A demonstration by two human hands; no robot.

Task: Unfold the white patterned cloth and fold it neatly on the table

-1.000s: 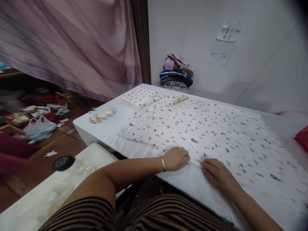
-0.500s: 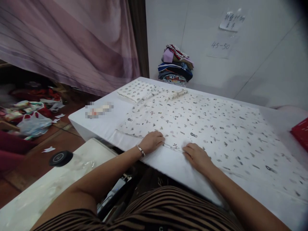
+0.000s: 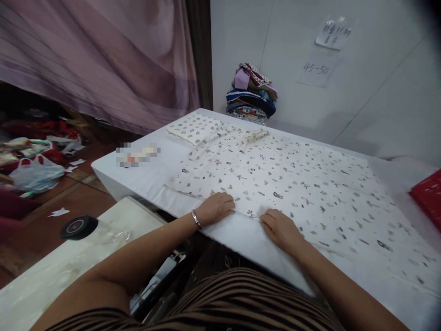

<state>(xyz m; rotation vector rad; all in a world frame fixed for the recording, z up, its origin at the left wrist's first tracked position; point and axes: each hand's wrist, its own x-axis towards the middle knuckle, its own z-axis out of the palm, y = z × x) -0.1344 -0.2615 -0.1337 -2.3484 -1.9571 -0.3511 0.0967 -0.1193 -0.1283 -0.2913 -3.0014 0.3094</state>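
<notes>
A thin white cloth (image 3: 292, 179) printed with small grey and green figures lies spread over the white table. Its near edge runs between my two hands. My left hand (image 3: 217, 208), with a silver bracelet at the wrist, has its fingers closed on that edge. To the right, my right hand (image 3: 279, 226) pinches the same edge with curled fingers; the fingertips are partly hidden. At the far left of the cloth lies a folded cloth (image 3: 195, 128) with a green-grey print, partly overlapped by the spread one. A small bunched fold (image 3: 257, 135) rises near the far edge.
A stack of folded clothes (image 3: 252, 94) stands behind the table's far edge. A pixelated item (image 3: 138, 155) lies on the table's left. A red basket (image 3: 427, 197) is at the right. On a lower white surface sits a black round object (image 3: 79, 227). Bags (image 3: 36, 172) lie on the floor.
The view has shifted slightly. Both hands stay at the near edge of the cloth, with almost the same grip and spacing.
</notes>
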